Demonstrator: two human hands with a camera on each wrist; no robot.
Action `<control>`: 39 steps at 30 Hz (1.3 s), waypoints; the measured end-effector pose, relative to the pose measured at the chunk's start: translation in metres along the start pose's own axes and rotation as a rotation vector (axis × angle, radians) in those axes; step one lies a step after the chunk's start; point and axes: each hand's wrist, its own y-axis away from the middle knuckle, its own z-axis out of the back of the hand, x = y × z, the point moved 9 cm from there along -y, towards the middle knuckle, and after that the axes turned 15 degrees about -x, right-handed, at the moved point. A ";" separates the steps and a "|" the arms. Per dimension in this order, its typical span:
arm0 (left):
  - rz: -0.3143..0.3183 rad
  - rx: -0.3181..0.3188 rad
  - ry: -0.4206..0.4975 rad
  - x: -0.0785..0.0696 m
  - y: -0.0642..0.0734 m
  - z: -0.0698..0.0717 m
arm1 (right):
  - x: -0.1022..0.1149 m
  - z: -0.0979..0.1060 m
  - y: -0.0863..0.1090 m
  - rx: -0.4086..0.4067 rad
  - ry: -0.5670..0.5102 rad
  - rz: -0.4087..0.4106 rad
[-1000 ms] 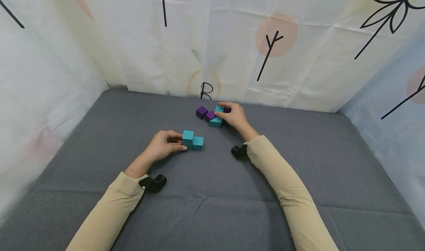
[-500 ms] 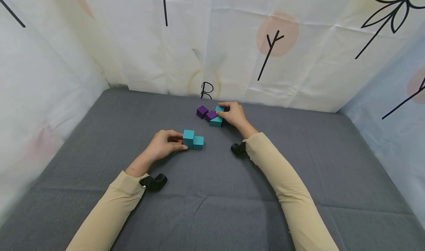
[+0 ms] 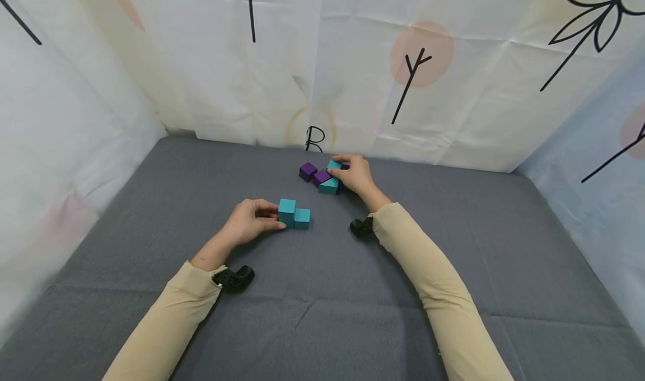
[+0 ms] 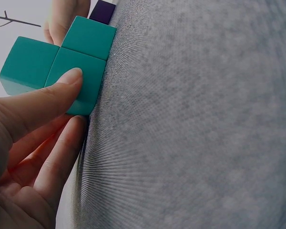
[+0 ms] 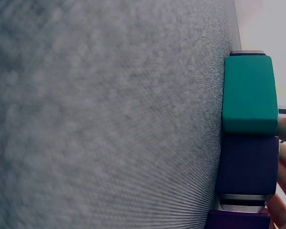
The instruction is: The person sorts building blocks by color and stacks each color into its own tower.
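Note:
In the head view, my left hand (image 3: 249, 221) holds the lower left cube of a small group of teal cubes. One teal cube (image 3: 287, 205) sits on top of it, and another teal cube (image 3: 302, 217) stands against its right side. The left wrist view shows the thumb (image 4: 69, 83) pressed on that lower cube (image 4: 86, 93). Farther back, my right hand (image 3: 356, 174) has thumb and index finger about a teal block (image 3: 333, 165), partly hidden by them. Purple cubes (image 3: 308, 172) lie just left of it; a dark block (image 5: 248, 164) touches teal in the right wrist view.
A grey cloth (image 3: 302, 325) covers the table. White printed curtains (image 3: 353, 62) rise behind it and at both sides. Black wrist devices (image 3: 234, 279) sit on both forearms, below beige sleeves.
Both hands and the blocks stay almost where they were. A slight shift of the whole head view is all that differs.

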 end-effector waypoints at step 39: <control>-0.008 0.007 0.004 0.001 -0.002 -0.002 | 0.007 0.018 0.017 -0.038 -0.251 0.057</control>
